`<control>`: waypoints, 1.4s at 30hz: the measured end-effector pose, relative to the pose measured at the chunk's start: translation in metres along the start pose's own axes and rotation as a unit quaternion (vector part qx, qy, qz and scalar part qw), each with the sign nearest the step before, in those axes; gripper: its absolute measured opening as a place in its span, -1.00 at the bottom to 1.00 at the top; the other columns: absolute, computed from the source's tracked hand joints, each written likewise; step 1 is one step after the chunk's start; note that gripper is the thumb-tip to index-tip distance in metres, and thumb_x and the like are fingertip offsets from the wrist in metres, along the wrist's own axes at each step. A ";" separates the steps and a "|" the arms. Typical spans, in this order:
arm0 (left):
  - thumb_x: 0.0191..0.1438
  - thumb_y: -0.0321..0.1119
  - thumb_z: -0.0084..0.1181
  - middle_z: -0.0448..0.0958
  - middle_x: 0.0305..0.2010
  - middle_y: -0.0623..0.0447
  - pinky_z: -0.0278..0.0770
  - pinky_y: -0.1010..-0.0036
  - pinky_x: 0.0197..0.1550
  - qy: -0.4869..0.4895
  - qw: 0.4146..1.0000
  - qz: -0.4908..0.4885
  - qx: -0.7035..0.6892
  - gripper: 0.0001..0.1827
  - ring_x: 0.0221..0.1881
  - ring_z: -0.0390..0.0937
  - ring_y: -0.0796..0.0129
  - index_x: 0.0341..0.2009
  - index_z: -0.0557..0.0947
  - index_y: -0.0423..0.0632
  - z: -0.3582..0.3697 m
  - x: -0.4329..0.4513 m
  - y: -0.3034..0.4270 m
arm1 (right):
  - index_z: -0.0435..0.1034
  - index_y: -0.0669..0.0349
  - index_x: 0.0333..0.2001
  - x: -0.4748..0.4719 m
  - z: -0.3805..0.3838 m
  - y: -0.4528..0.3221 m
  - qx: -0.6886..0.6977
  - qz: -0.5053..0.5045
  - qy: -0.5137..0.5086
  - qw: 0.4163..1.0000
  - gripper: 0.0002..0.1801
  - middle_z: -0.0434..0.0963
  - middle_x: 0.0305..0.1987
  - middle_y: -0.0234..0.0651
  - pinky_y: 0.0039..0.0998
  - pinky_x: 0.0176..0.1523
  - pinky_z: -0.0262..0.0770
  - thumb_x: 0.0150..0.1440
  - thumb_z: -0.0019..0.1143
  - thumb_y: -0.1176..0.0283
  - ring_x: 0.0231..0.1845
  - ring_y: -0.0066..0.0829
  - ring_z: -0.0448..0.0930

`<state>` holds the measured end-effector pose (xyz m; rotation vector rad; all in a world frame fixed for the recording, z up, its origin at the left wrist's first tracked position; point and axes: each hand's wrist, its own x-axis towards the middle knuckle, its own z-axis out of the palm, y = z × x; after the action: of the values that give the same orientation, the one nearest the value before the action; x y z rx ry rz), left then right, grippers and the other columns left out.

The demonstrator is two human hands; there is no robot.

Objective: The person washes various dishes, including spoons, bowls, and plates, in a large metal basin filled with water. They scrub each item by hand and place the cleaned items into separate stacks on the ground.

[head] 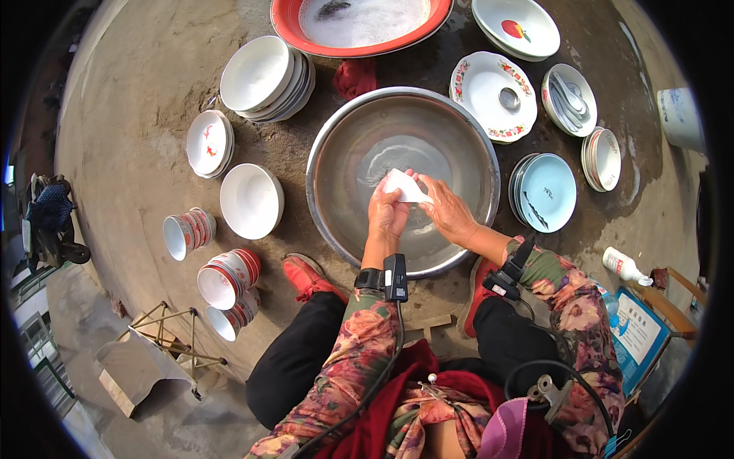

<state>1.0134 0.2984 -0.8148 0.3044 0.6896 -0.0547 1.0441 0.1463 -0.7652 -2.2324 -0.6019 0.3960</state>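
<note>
Over a wide steel basin (324, 172) holding clear water, both of my hands grip one small white utensil (401, 185), broad at one end and narrow at the other like a soup spoon. My left hand (387, 212) cradles the broad end, with the thumb on its face. The fingers of my right hand (450, 212) pinch the narrow end. Shadow and glare hide its exact shape. Right of the basin is a white plate (479, 94) with a floral rim, bearing a small round metal piece (508, 98). A bowl (559, 74) beyond it contains several spoons (567, 97).
A red basin (287, 26) of suds stands at the far side, a red cloth (355, 79) beside it. Stacked bowls (258, 74), a large bowl (252, 201) and stacked cups (221, 281) sit left. Blue plates (547, 192) and a white bottle (625, 265) lie right.
</note>
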 end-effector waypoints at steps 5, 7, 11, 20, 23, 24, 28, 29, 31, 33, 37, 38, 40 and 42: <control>-0.08 -0.77 -0.14 0.31 0.15 -0.36 0.33 0.07 0.23 -0.028 0.997 0.017 0.067 -0.43 0.17 0.35 -0.12 0.11 0.22 -0.33 0.012 -0.004 0.001 | 0.06 0.16 0.16 0.017 -0.003 0.011 0.119 0.178 -0.111 0.970 -0.47 0.50 -0.51 -0.11 -0.24 -0.33 0.51 0.09 -0.05 0.55 -0.47 -0.21 0.60; -0.04 -0.74 -0.07 0.37 0.08 -0.35 0.43 0.14 0.15 -0.011 0.994 0.039 0.105 -0.48 0.10 0.42 -0.07 0.08 0.24 -0.32 0.012 -0.005 -0.002 | 0.06 0.18 0.17 0.018 0.000 0.010 0.175 0.195 -0.114 0.958 -0.46 0.50 -0.56 -0.14 -0.26 -0.35 0.51 0.10 -0.09 0.57 -0.55 -0.24 0.59; 0.03 -0.61 0.10 0.50 -0.09 -0.31 0.60 0.29 -0.08 0.134 0.955 0.107 0.240 -0.60 -0.13 0.57 0.07 -0.03 0.30 -0.30 0.006 0.001 -0.008 | 0.04 0.20 0.21 0.012 0.008 -0.001 0.252 0.208 -0.157 0.932 -0.44 0.52 -0.51 -0.16 -0.32 -0.40 0.51 0.11 -0.10 0.55 -0.61 -0.34 0.58; 0.14 -0.34 0.07 0.52 -0.38 0.03 0.57 0.35 -0.52 0.200 0.945 0.105 0.237 -0.85 -0.45 0.53 0.28 -0.31 0.48 -0.15 -0.040 0.013 -0.008 | 0.44 0.24 -0.20 0.019 0.023 0.026 0.055 0.225 -0.205 0.951 -0.72 0.57 -0.29 -0.04 -0.13 -0.11 0.45 0.06 0.03 0.29 -0.17 -0.05 0.57; 0.15 -0.38 0.02 0.52 -0.27 -0.03 0.57 0.23 -0.36 0.190 0.958 0.083 0.196 -0.79 -0.35 0.55 0.18 -0.13 0.45 -0.17 -0.057 0.017 -0.001 | 0.43 0.29 -0.27 0.019 0.029 0.036 -0.009 0.191 -0.249 0.949 -0.69 0.56 -0.30 0.04 -0.05 -0.11 0.42 0.07 0.03 0.24 -0.18 0.05 0.56; 0.16 -0.37 0.00 0.50 -0.23 -0.04 0.56 0.20 -0.28 0.187 0.957 0.089 0.203 -0.78 -0.26 0.53 0.15 -0.12 0.44 -0.17 -0.061 0.017 0.002 | 0.46 0.29 -0.35 0.020 0.029 0.035 0.027 0.193 -0.279 0.940 -0.72 0.56 -0.34 0.03 -0.06 -0.14 0.43 0.06 0.04 0.26 -0.21 0.04 0.56; 0.16 -0.15 0.03 0.51 -0.18 -0.05 0.46 0.08 -0.05 0.121 0.983 0.011 0.135 -0.66 -0.12 0.48 0.10 -0.12 0.46 -0.15 -0.064 0.015 0.025 | 0.48 0.23 -0.49 0.018 0.019 0.005 -0.080 0.029 -0.158 0.984 -0.88 0.56 -0.43 -0.14 -0.12 -0.32 0.44 -0.08 0.06 0.42 -0.29 -0.11 0.57; 0.14 -0.10 0.05 0.51 -0.15 -0.06 0.43 0.07 -0.01 0.093 0.991 0.011 0.100 -0.61 -0.08 0.47 0.09 -0.10 0.47 -0.15 -0.063 0.011 0.028 | 0.47 0.21 -0.51 0.021 0.013 -0.003 -0.161 -0.053 -0.104 0.980 -0.88 0.54 -0.44 -0.20 -0.17 -0.35 0.43 -0.08 0.06 0.41 -0.30 -0.18 0.55; 0.11 0.01 0.07 0.51 -0.10 -0.08 0.38 0.05 0.07 0.036 0.999 0.023 0.024 -0.51 -0.02 0.45 0.07 -0.08 0.48 -0.16 -0.057 0.002 0.034 | 0.46 0.18 -0.56 0.026 0.001 -0.017 -0.304 -0.228 0.047 0.924 -0.88 0.50 -0.46 -0.33 -0.27 -0.42 0.43 -0.09 0.07 0.37 -0.30 -0.32 0.51; 0.07 0.08 0.09 0.48 -0.02 -0.10 0.32 0.03 0.13 -0.006 1.000 0.024 -0.007 -0.45 0.06 0.40 0.07 -0.06 0.48 -0.14 -0.048 -0.005 0.039 | 0.44 0.14 -0.58 0.030 -0.012 -0.024 -0.314 -0.248 0.061 0.914 -0.87 0.46 -0.45 -0.41 -0.38 -0.45 0.40 -0.11 0.06 0.34 -0.33 -0.41 0.46; 0.02 0.18 0.10 0.40 0.09 -0.12 0.21 -0.03 0.21 0.073 0.994 0.015 0.085 -0.36 0.19 0.30 0.04 -0.01 0.47 -0.09 -0.037 -0.011 0.049 | 0.44 0.19 -0.54 0.034 -0.038 -0.023 -0.210 -0.175 0.068 0.959 -0.87 0.47 -0.39 -0.34 -0.33 -0.38 0.46 -0.07 0.01 0.38 -0.25 -0.35 0.52; 0.03 0.18 0.10 0.40 0.09 -0.12 0.21 -0.04 0.21 0.114 0.985 0.003 0.131 -0.37 0.19 0.29 0.04 -0.01 0.47 -0.08 -0.037 -0.010 0.051 | 0.44 0.20 -0.52 0.034 -0.046 -0.017 -0.201 -0.103 0.015 0.974 -0.87 0.48 -0.38 -0.33 -0.30 -0.37 0.48 -0.06 0.00 0.40 -0.24 -0.32 0.53; 0.10 0.06 0.06 0.44 0.00 -0.04 0.27 -0.02 0.14 0.173 0.975 0.010 0.136 -0.53 0.11 0.36 0.05 -0.08 0.49 -0.05 -0.039 -0.009 0.051 | 0.42 0.19 -0.45 0.037 -0.072 0.006 -0.036 0.009 0.116 0.993 -0.86 0.49 -0.33 -0.28 -0.19 -0.27 0.50 0.05 -0.02 0.38 -0.28 -0.21 0.56; 0.14 -0.01 0.04 0.48 -0.07 0.01 0.32 0.02 0.09 0.209 0.964 0.019 0.161 -0.63 0.03 0.42 0.08 -0.14 0.49 -0.03 -0.044 -0.012 0.046 | 0.41 0.21 -0.43 0.045 -0.108 0.045 0.092 0.060 0.325 0.939 -0.82 0.51 -0.37 -0.21 -0.20 -0.27 0.46 0.08 0.02 0.33 -0.33 -0.13 0.55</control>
<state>0.9841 0.3546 -0.8271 0.6533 1.0973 -0.0672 1.1440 0.0785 -0.7330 -2.0521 -0.0701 -0.2261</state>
